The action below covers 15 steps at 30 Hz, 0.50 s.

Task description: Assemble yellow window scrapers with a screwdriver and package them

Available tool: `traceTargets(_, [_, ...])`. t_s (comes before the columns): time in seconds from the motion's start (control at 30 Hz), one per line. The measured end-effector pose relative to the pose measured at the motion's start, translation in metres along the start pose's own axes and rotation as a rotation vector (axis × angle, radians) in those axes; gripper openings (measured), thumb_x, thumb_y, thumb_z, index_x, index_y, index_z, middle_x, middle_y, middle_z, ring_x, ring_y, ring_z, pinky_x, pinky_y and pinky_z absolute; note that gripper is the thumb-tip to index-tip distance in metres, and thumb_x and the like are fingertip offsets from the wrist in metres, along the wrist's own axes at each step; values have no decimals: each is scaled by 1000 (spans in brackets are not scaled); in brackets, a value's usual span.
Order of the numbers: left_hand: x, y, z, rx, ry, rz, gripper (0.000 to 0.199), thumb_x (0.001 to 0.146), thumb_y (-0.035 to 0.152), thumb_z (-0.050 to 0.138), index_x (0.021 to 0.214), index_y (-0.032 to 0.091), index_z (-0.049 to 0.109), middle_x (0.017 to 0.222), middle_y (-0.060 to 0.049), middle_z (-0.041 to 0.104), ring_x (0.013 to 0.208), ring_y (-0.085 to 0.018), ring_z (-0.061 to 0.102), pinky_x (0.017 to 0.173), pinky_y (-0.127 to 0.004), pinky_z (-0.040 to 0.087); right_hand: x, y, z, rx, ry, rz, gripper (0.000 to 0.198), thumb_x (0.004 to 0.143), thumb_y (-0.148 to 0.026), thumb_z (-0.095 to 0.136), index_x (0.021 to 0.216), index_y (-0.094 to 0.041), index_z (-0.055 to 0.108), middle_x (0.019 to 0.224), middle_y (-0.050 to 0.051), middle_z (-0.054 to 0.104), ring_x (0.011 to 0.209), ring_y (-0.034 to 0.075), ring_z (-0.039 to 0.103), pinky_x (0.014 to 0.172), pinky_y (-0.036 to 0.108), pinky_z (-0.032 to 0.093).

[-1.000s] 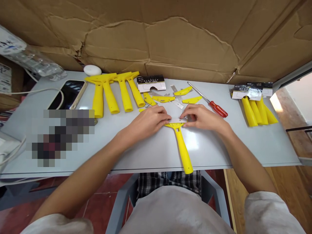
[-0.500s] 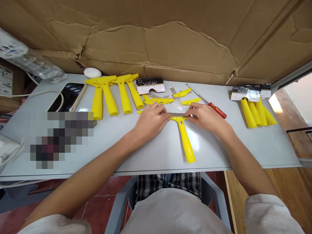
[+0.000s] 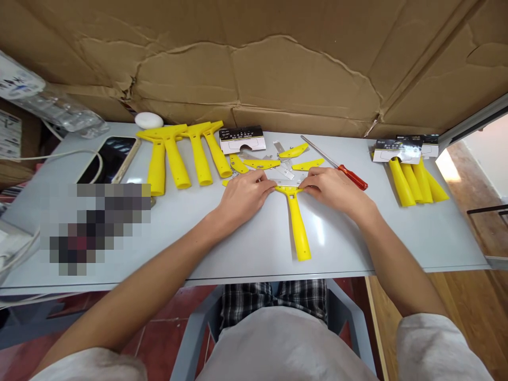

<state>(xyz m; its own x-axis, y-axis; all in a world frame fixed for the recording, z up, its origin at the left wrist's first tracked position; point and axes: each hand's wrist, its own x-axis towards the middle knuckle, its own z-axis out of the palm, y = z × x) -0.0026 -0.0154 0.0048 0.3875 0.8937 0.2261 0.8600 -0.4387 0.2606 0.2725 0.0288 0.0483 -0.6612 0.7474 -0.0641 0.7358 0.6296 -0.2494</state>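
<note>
A yellow scraper handle (image 3: 298, 227) lies in front of me, its wide head away from me and its grip toward the table's front edge. Along that head sits a thin metal blade (image 3: 289, 181). My left hand (image 3: 245, 194) pinches the blade's left end, fingers closed beside the head. At the opposite end, my right hand (image 3: 331, 188) is closed on the blade in the same way. The fingertips hide both ends, so I cannot tell how the blade is seated. Just beyond my hands are loose yellow cover pieces (image 3: 262, 164), metal blades and small screws.
A red-handled screwdriver (image 3: 353, 177) lies beyond my right hand. Several yellow handles (image 3: 177, 159) stand in a row at the back left, near a phone (image 3: 107, 159). Carded yellow tools (image 3: 405, 182) lie at the right. Cardboard (image 3: 254, 74) walls the back.
The blade has tipped, so its bright flat face now shows above the head. The grip end of the scraper handle has swung slightly left. Both hands keep their pinch.
</note>
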Motion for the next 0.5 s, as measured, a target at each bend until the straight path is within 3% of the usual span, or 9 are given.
traceTargets(0.1, [0, -1, 0, 4, 4, 3, 37, 114, 35, 53, 118, 24, 88, 104, -11, 76, 90, -25, 69, 79, -38, 52, 0, 12, 1, 84, 112, -9, 29, 109, -27, 60, 120, -25, 86, 114, 10, 77, 99, 27, 70, 83, 40, 49])
traceTargets(0.23, [-1, -2, 0, -6, 6, 8, 39, 114, 36, 52, 115, 23, 89, 105, -12, 78, 93, -27, 70, 79, -39, 53, 4, 30, 6, 11, 280, 69, 39, 107, -26, 58, 141, -23, 78, 136, 16, 74, 121, 37, 59, 91, 49, 52])
traceTargets(0.33, [-2, -2, 0, -9, 13, 12, 39, 114, 36, 52, 115, 24, 89, 106, -12, 78, 95, -27, 72, 79, -39, 54, 9, 36, 11, -48, 264, 66, 43, 108, -26, 54, 145, -23, 75, 146, 16, 73, 125, 41, 52, 96, 55, 49])
traceTargets(0.5, [-3, -2, 0, -17, 23, 21, 38, 114, 35, 53, 116, 24, 89, 107, -12, 78, 96, -27, 72, 81, -39, 55, 14, 36, 15, -91, 197, 71, 42, 111, -26, 46, 143, -23, 74, 140, 17, 78, 122, 41, 52, 100, 58, 42])
